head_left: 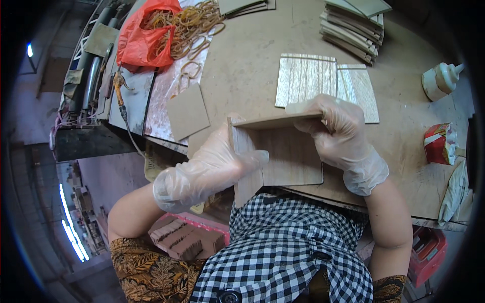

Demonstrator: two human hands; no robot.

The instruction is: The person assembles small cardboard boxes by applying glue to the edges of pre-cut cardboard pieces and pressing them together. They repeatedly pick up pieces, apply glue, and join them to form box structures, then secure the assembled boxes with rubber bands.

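Note:
Between my hands is a partly assembled wooden box [293,164], made of thin panels that meet at a corner. It is held at the table's near edge, in front of my checked apron. My left hand [214,161], in a clear plastic glove, is closed round the box's left panel, its thumb on the inner face. My right hand [341,134], gloved likewise, pinches the right end of the far panel, fingers bent over its edge. Just beyond my right hand lie two thin wood-grain panels [306,78], one partly over the other.
At the far left, a red plastic bag [146,38] spills rubber bands [197,28] beside an air gun [120,91] on a hose. A loose square board [188,112] lies nearer. Stacked boards [351,30] stand far right; a glue bottle [440,82] and red carton [438,145] sit right.

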